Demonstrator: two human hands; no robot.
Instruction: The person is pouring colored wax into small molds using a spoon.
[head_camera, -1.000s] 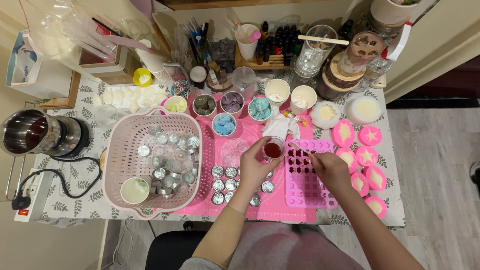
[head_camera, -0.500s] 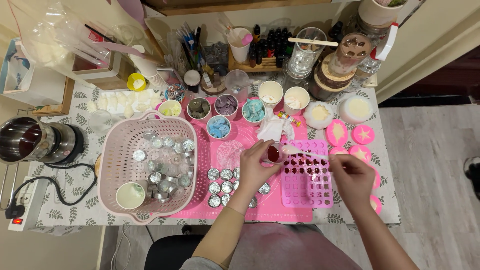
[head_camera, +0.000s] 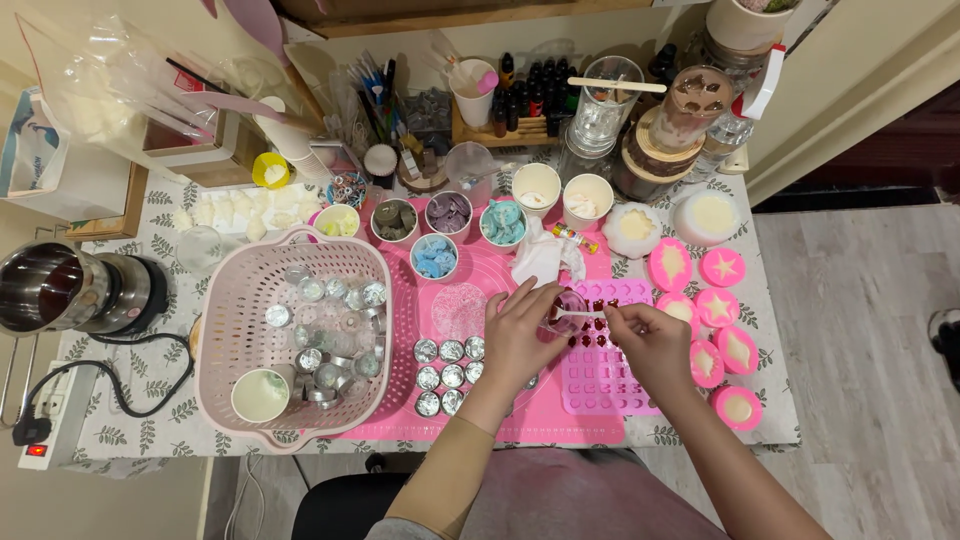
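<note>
Left grip (head_camera: 518, 335) was closed around a small cup (head_camera: 566, 312) of red liquid beside the pink mold (head_camera: 607, 385); a thin stick (head_camera: 583, 314) was pinched by the right grip (head_camera: 648, 345). Red drops could be spilled if the cup was tipped.

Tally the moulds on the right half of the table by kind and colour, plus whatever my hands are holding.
Round pink moulds: 7
Round white moulds: 2
Pink grid mould: 1
Small clear cup, in left hand: 1
Thin stick, in right hand: 1
Total: 12
</note>
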